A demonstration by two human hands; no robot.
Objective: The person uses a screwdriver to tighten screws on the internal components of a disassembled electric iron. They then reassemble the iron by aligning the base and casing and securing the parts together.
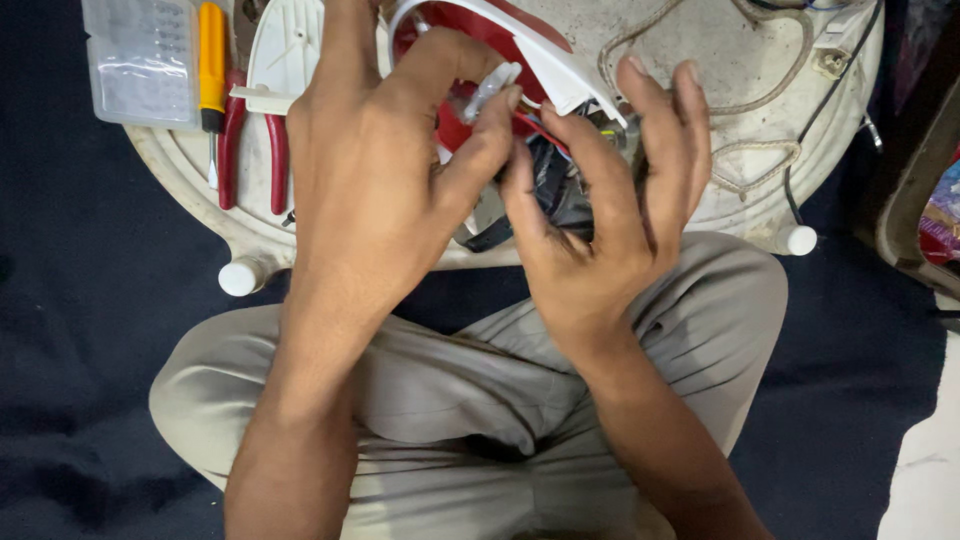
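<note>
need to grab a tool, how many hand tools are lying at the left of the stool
2: red-handled pliers left of the left hand, and a yellow-handled screwdriver beside the clear plastic box. The hands may hide others.

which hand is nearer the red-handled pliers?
Left. The left hand sits just right of the red-handled pliers, nearly beside them; the right hand is farther right, past the left hand, at the wires.

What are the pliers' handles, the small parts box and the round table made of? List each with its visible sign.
Pliers' handles: likely rubber or plastic sleeves, red and matte.
Parts box: clear plastic, see-through with glare.
Round table: probably moulded plastic, off-white, scuffed and dirty, with capped legs.
</note>
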